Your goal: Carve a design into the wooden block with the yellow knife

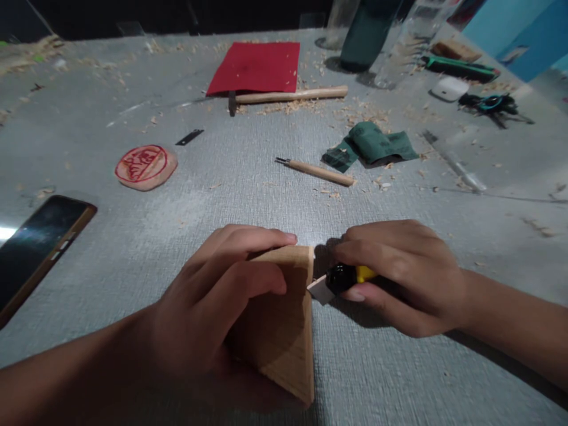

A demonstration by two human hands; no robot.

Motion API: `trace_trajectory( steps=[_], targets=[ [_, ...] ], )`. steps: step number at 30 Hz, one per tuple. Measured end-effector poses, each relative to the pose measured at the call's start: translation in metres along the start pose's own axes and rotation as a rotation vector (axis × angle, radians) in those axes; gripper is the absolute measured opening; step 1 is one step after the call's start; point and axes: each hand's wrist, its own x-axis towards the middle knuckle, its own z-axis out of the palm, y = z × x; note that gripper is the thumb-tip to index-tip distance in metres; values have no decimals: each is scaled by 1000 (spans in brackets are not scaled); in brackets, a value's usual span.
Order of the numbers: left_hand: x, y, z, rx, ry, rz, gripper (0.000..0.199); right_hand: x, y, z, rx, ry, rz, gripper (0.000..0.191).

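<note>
My left hand [213, 302] is closed around a flat wooden board [284, 331], its thumb and fingers on the two faces. The board is tilted, with its narrow right edge turned toward my other hand. My right hand [399, 272] grips a utility knife [344, 278] with a black and yellow body, most of it hidden in the fingers. The blade sticks out to the left, and its tip is at the board's right edge. Whether it cuts into the wood, I cannot tell.
A carving chisel [317, 171], green sandpaper [377, 145], a carved round stamp [145, 167] and a loose blade [190, 137] lie ahead. Behind are a hammer [288, 96] and red sheet [257, 68]. A phone [44, 242] lies left; bottles [368, 35] and keys [490, 106] stand back right among shavings.
</note>
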Motion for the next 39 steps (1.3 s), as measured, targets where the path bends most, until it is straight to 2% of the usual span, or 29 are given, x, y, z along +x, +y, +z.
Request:
trace_trajectory(
  steps=[7, 11, 19, 27, 32, 39],
  targets=[
    [0, 0, -2, 24, -24, 23, 67, 1, 0, 1, -15, 24, -7, 24],
    [0, 2, -1, 15, 0, -8, 61, 2, -2, 0, -11, 8, 4, 24],
    [0, -1, 1, 6, 17, 7, 61, 0, -2, -1, -90, 13, 6, 25],
    [1, 1, 0, 8, -7, -8, 58, 1, -1, 1, -44, 17, -1, 24],
    [2, 0, -1, 13, -18, 31, 53, 1, -2, 0, -51, 20, -3, 24],
    [2, 1, 0, 4, 0, 19, 64, 2, -1, 0, -8, 3, -4, 24]
  ],
)
